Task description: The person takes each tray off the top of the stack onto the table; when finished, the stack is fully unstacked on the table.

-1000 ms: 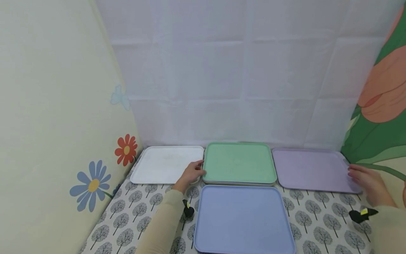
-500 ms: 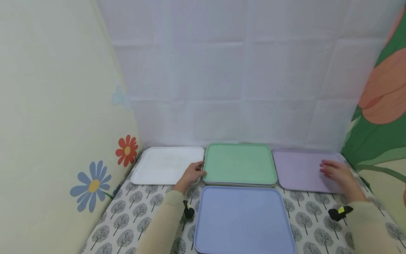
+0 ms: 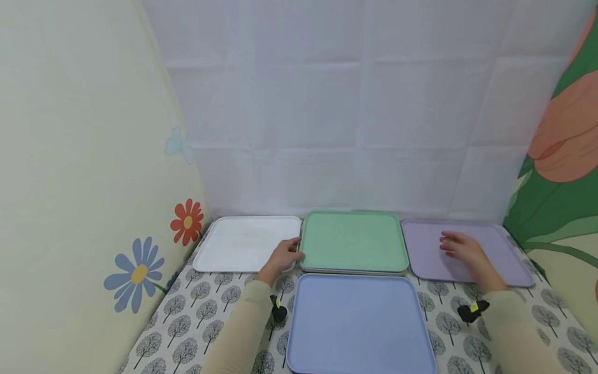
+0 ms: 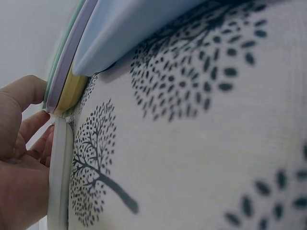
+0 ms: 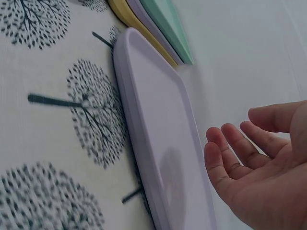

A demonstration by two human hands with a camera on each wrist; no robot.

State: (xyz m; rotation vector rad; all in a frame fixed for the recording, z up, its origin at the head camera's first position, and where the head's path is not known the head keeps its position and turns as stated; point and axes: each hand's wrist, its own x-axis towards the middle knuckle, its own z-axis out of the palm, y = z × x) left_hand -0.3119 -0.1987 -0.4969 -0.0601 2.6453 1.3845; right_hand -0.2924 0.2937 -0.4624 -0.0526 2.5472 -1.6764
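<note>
Fingers [image 4: 34,123] of the left hand [image 3: 282,256] are relaxed, tips against the left edge of the middle tray stack [image 3: 353,246]. Right hand [image 3: 467,253] has its fingers loosely bent and free, hovering over the single lavender tray [image 3: 497,249] right of the stack.

Head view gives us the layout: white tray [image 3: 247,244] just left of the stack, lavender one to the right, periwinkle-blue tray [image 3: 359,324] in front, all flat on the bench [image 3: 215,296] under tree-print cloth. White fabric sheet [image 3: 289,104] hangs behind.

From the head we mostly get the green tray [image 5: 165,24] on top. Both wrist views show us the layers: green, then a second lavender tray [image 4: 68,55], then a yellow tray [image 4: 72,91] at the bottom.

Left wrist view also shows us the thumb at the green and lavender rims, with some fingertips partly hidden by the white tray's rim. We can't tell whether white touches the stack.

Right wrist view shows us the palm side and thumb apart from the other fingers, which the head view can't give us. It also shows a soft dark patch on the lavender surface near the hand.
</note>
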